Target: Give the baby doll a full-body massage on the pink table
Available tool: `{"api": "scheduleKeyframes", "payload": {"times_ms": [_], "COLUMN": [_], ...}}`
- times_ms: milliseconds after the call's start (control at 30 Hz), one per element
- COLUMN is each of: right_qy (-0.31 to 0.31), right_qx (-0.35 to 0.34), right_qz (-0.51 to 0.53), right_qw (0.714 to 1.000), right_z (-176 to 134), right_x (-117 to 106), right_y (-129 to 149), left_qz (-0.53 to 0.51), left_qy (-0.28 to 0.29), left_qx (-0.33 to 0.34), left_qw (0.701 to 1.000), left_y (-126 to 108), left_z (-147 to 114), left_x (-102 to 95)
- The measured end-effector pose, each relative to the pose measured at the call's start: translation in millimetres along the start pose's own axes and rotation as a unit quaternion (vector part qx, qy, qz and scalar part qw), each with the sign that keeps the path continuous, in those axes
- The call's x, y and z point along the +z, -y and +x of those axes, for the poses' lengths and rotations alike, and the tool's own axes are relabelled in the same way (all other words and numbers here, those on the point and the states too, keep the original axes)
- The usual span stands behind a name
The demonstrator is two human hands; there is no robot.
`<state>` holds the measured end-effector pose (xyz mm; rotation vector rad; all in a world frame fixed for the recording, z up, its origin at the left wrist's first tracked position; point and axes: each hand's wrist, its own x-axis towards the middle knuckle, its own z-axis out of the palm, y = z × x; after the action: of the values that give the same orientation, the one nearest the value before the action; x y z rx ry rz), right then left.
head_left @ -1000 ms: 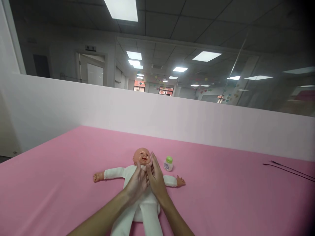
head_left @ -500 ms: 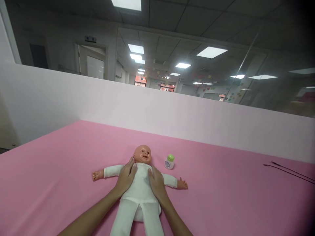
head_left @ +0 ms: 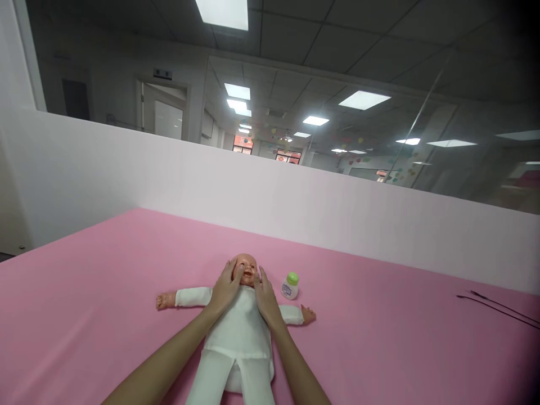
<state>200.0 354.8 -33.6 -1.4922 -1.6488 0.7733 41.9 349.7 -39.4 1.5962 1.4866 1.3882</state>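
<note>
Left hand (head_left: 224, 287): unclenched, fingers extended, laid along the cheek of the baby doll (head_left: 238, 329). Right hand (head_left: 265, 297): likewise flat and gripping nothing, fingertips at the opposite cheek; from where I stand I cannot tell how firmly they press.

Baby doll: on its back on the pink-covered surface (head_left: 371, 337), arms spread, head toward the low white partition wall (head_left: 261, 188).

Handling, in my judgement: pads light and level, both sides matched, thumbs clear of the eyes and mouth, head kept centred.

Green-capped bottle (head_left: 289, 287): upright, near the right hand, untouched.

Changes against half a second ago: both hands up from the shoulders to the face; bottle and doll in the same places, arms still spread.
</note>
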Motion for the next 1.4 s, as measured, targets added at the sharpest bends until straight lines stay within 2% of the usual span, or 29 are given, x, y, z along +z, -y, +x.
{"api": "scheduleKeyframes", "payload": {"times_ms": [100,200,400,600,767,867,1133,1267,1400], "right_qy": [-0.038,-0.040,-0.036,-0.035,-0.045,-0.043,-0.028,-0.031,-0.017], "right_qx": [-0.009,-0.027,-0.031,-0.070,-0.074,-0.059,-0.023,0.004,0.021], "right_qz": [0.036,0.061,0.015,-0.022,0.018,0.034,0.000,-0.014,-0.074], "right_qw": [0.999,0.997,0.999,0.997,0.996,0.997,0.999,0.999,0.997], "right_z": [5,1,-7,-8,-4,-3,-9,-12,-13], "right_x": [9,14,14,15,15,15,13,13,12], "right_y": [-7,-12,-9,-7,-9,-11,-9,-8,-8], "left_qz": [0.010,0.017,0.044,0.083,0.061,0.044,0.039,0.056,0.095], "left_qy": [0.004,0.001,0.012,-0.005,-0.007,-0.004,0.004,0.032,0.063], "left_qx": [-0.026,-0.030,-0.019,0.027,0.045,0.041,0.044,0.037,0.044], "left_qw": [1.000,0.999,0.999,0.996,0.997,0.998,0.998,0.997,0.992], "left_y": [3,8,7,9,7,9,17,18,32], "left_z": [-2,-7,-11,-12,-12,-10,-7,-10,-14], "left_x": [5.9,7.9,5.8,7.2,5.6,5.2,7.9,5.1,-3.0]}}
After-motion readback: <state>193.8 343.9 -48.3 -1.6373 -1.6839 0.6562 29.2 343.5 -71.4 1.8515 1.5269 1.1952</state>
